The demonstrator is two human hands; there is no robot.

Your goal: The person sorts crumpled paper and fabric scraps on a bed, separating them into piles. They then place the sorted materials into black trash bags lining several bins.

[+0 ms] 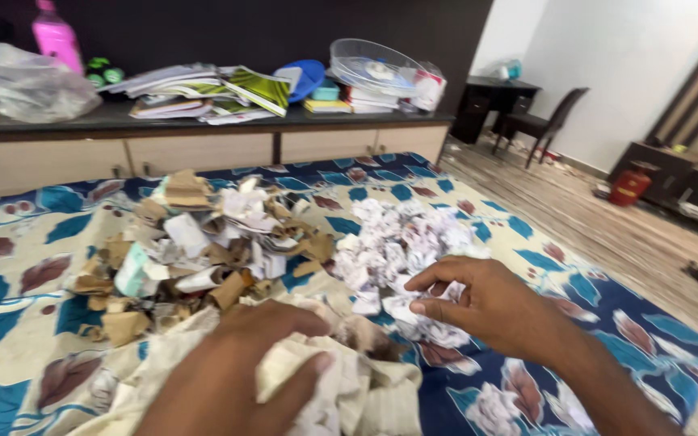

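STATE: right hand (pixel 490 303) pinching one crumpled paper (pixel 404 307) at edge of white paper heap (pixel 401 238) on bed (pixel 607 323) | left hand (pixel 240 367) closed on cream cloth (pixel 349 387) | DONE: none visibly removed | LEFT: paper heap, cardboard scraps (pixel 195 242) piled beside, apparently unsorted

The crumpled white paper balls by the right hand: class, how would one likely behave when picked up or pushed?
A crumpled paper ball probably feels very light. It likely dents under the right hand, since creases show. Pushed, it may tumble briefly on the patterned bedsheet.
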